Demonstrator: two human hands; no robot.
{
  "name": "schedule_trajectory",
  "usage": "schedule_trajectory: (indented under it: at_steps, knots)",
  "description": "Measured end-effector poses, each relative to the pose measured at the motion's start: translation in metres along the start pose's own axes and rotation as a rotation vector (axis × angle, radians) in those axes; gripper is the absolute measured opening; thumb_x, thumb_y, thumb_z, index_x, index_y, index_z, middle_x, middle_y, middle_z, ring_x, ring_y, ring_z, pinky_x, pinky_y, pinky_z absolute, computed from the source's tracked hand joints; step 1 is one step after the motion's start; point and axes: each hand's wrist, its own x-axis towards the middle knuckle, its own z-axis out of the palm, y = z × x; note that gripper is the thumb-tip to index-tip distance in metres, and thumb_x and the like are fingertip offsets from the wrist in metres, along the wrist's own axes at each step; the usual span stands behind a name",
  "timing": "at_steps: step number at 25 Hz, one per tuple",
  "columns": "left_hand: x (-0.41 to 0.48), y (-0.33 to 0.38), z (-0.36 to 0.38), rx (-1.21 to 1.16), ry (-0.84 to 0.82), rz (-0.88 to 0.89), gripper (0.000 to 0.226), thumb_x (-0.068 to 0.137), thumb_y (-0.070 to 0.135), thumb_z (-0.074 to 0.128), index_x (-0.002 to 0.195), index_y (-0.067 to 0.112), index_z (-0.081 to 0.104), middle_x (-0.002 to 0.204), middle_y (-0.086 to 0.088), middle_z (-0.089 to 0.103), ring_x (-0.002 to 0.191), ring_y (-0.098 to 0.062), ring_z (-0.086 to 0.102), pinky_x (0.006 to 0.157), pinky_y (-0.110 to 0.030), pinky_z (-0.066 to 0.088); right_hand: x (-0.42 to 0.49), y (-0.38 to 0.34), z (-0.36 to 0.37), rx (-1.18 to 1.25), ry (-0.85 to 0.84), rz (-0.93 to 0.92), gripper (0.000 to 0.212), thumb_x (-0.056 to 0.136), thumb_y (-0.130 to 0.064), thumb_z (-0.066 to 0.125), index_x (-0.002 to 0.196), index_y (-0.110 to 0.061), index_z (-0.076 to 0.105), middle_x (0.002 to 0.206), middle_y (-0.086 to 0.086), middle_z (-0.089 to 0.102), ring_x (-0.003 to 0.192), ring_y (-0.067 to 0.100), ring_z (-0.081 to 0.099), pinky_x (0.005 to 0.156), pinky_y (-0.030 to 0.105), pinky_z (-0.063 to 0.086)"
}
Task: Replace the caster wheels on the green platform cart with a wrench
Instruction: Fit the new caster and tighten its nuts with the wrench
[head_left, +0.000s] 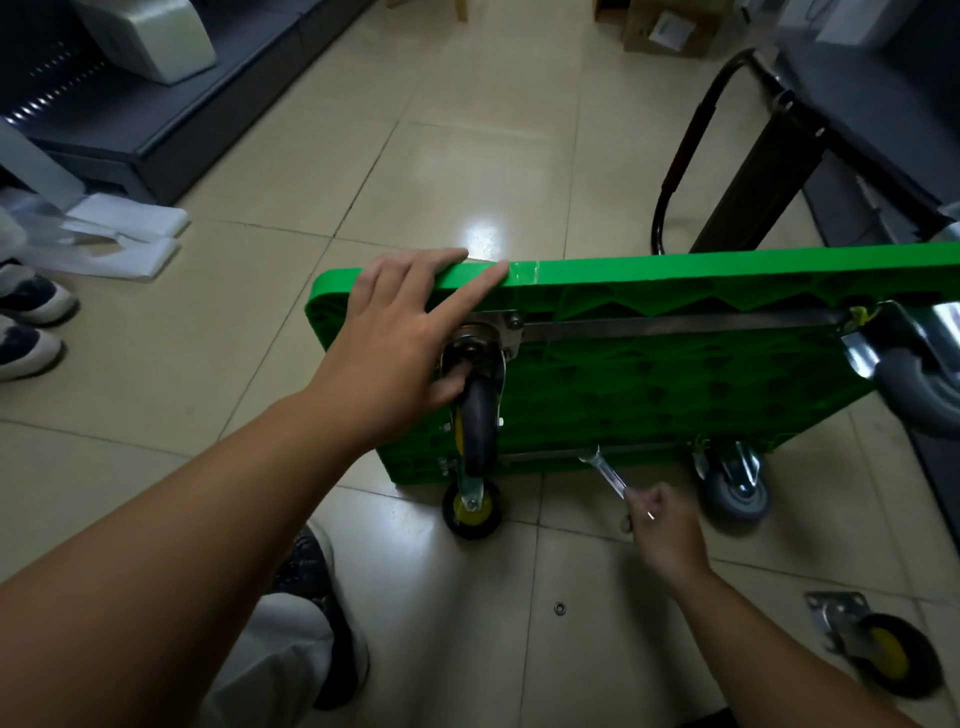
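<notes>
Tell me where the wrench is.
In the head view, lower right of centre: the right hand grips the wrench, whose head is at the green platform cart's lower metal rail.

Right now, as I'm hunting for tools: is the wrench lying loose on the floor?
No, the right hand grips the wrench, its head up by the green cart.

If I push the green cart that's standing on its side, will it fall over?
Probably yes: the cart stands on one thin edge, and the left hand rests on its top edge, seemingly steadying it. It looks stiff, not floppy, with ribbed plastic and metal bars underneath. The bolted-on wheels probably make it heavier.
</notes>
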Motion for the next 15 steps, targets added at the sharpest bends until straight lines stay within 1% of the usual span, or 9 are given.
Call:
schedule_trajectory:
  at_steps: [1, 3, 4, 6, 9, 12, 13, 15]
  knots:
    - [-0.001, 0.000, 0.002, 0.030, 0.004, 0.004, 0.094, 0.082, 0.037, 0.074, 0.160, 0.034, 0.022, 0.156, -0.008, 0.033, 0.141, -0.034, 0.030, 0.117, -0.047, 0.018, 0.003, 0.014, 0.015, 0.046, -0.055, 0.102, 0.026, 0.098, -0.021, 0.059, 0.074, -0.014, 0.053, 0.068, 0.006, 0.067, 0.067, 0.029, 0.060, 0.064, 0.039, 0.048]
    - [-0.004, 0.000, 0.003, 0.071, 0.006, 0.001, 0.095, 0.082, 0.033, 0.075, 0.161, 0.033, 0.021, 0.158, -0.009, 0.031, 0.142, -0.034, 0.030, 0.118, -0.047, 0.018, 0.006, 0.034, 0.044, 0.096, -0.143, 0.233, 0.020, 0.099, -0.010, 0.052, 0.080, -0.009, 0.058, 0.073, 0.006, 0.067, 0.072, 0.028, 0.059, 0.060, 0.031, 0.041]
    - [-0.004, -0.001, 0.003, 0.081, 0.007, -0.003, 0.095, 0.083, 0.032, 0.075, 0.161, 0.033, 0.020, 0.159, -0.009, 0.031, 0.142, -0.033, 0.030, 0.118, -0.046, 0.018, 0.006, 0.041, 0.055, 0.107, -0.181, 0.278, 0.017, 0.100, -0.009, 0.051, 0.086, -0.006, 0.060, 0.078, 0.008, 0.068, 0.074, 0.027, 0.060, 0.060, 0.029, 0.041]
    - [-0.004, -0.001, 0.002, 0.087, 0.004, -0.008, 0.093, 0.084, 0.031, 0.074, 0.161, 0.033, 0.021, 0.159, -0.009, 0.031, 0.142, -0.033, 0.030, 0.117, -0.045, 0.019, 0.005, 0.056, 0.074, 0.120, -0.227, 0.345, 0.014, 0.101, -0.008, 0.051, 0.093, -0.002, 0.062, 0.085, 0.012, 0.071, 0.078, 0.028, 0.064, 0.065, 0.030, 0.042]
    - [-0.004, 0.000, 0.002, 0.091, 0.033, -0.007, 0.086, 0.086, 0.028, 0.070, 0.160, 0.031, 0.025, 0.157, -0.008, 0.034, 0.139, -0.034, 0.033, 0.114, -0.044, 0.022, 0.005, 0.077, 0.095, 0.108, -0.231, 0.363, 0.015, 0.097, -0.004, 0.053, 0.090, 0.002, 0.064, 0.085, 0.012, 0.068, 0.078, 0.026, 0.059, 0.063, 0.028, 0.040]
    - [-0.003, 0.001, 0.003, 0.094, 0.051, -0.014, 0.080, 0.088, 0.027, 0.064, 0.159, 0.031, 0.028, 0.155, -0.008, 0.038, 0.135, -0.034, 0.036, 0.111, -0.044, 0.024, 0.008, 0.095, 0.104, 0.025, -0.207, 0.340, 0.015, 0.094, -0.009, 0.058, 0.084, -0.006, 0.069, 0.089, 0.011, 0.069, 0.082, 0.027, 0.062, 0.071, 0.035, 0.047]
    - [-0.003, 0.001, 0.003, 0.091, 0.055, -0.020, 0.079, 0.088, 0.027, 0.063, 0.159, 0.031, 0.028, 0.154, -0.008, 0.039, 0.134, -0.034, 0.037, 0.110, -0.044, 0.025, 0.009, 0.100, 0.104, 0.002, -0.194, 0.330, 0.013, 0.092, -0.010, 0.062, 0.083, -0.007, 0.071, 0.088, 0.012, 0.071, 0.083, 0.030, 0.064, 0.074, 0.037, 0.049]
    - [-0.003, 0.001, 0.002, 0.094, 0.057, -0.022, 0.078, 0.089, 0.026, 0.063, 0.159, 0.031, 0.028, 0.154, -0.007, 0.039, 0.133, -0.035, 0.038, 0.110, -0.045, 0.026, 0.012, 0.109, 0.102, -0.048, -0.168, 0.311, 0.006, 0.086, -0.009, 0.071, 0.080, -0.008, 0.073, 0.083, 0.011, 0.071, 0.082, 0.033, 0.067, 0.076, 0.036, 0.052]
